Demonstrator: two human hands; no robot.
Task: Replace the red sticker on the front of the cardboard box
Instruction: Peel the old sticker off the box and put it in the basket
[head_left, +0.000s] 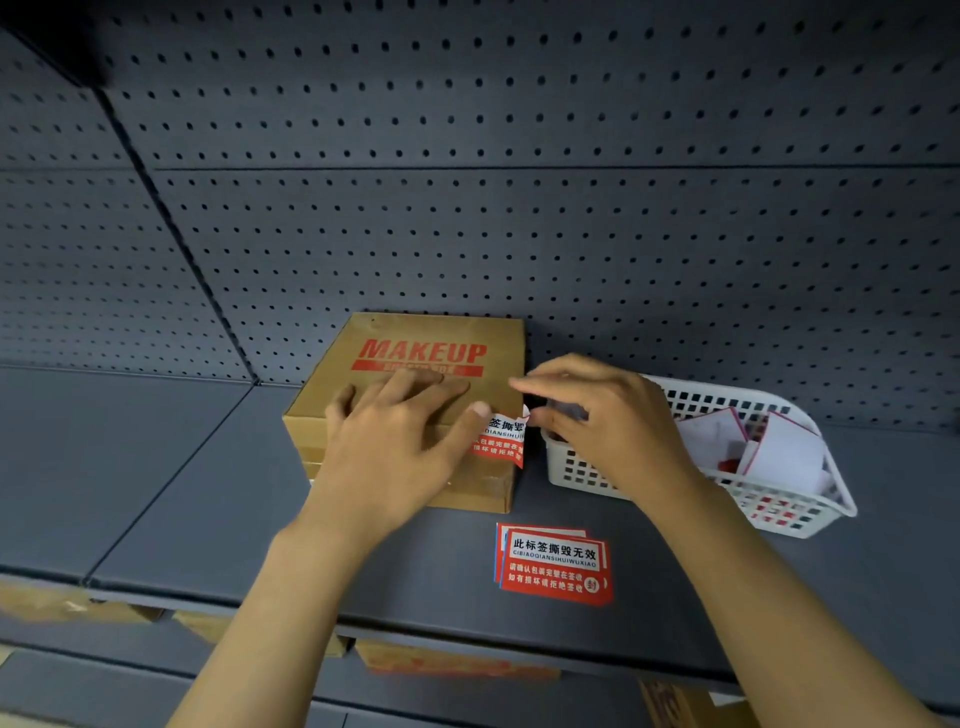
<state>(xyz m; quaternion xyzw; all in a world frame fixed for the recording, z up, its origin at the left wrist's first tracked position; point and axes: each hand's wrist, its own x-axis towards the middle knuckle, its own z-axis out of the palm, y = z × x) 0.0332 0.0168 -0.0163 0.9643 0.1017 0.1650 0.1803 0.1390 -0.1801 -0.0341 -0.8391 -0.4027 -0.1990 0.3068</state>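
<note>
A brown cardboard box (415, 332) printed MAKEUP in red lies flat on the grey shelf. A red and white sticker (503, 439) sits on its front right corner, its right edge lifted off the cardboard. My left hand (400, 441) lies flat on the box top, fingers spread, thumb by the sticker. My right hand (608, 421) pinches the sticker's loose right edge between thumb and fingers. Two fresh red stickers (556, 564) lie stacked on the shelf in front of the box.
A white plastic basket (779, 512) with used sticker scraps and backing papers stands right of the box, partly behind my right hand. A grey pegboard wall (519, 208) backs the shelf (156, 467). More cardboard boxes (457, 662) sit on the shelf below.
</note>
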